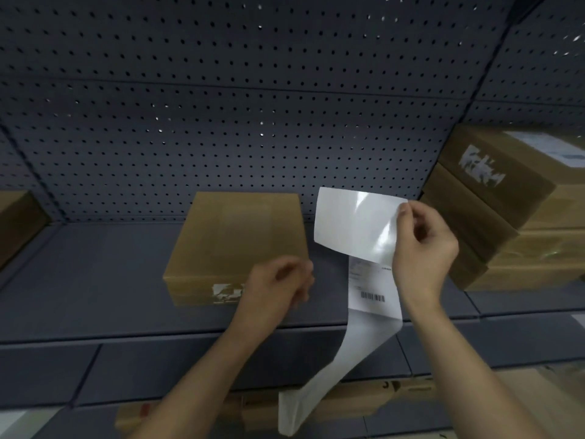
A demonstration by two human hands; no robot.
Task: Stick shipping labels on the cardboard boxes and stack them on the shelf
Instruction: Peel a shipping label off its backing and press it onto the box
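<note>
A flat brown cardboard box lies on the dark grey shelf, with torn white label scraps on its front edge. My right hand pinches the corner of a glossy white label sheet held up in the air to the right of the box. From it a long strip of labels with a barcode hangs down past the shelf edge. My left hand is loosely curled at the box's front right corner, touching it; I cannot see anything in its fingers.
A stack of brown boxes, the top one labelled, stands on the shelf at the right. Another box edge shows at far left. A perforated back panel closes the shelf. More cardboard lies below the shelf front.
</note>
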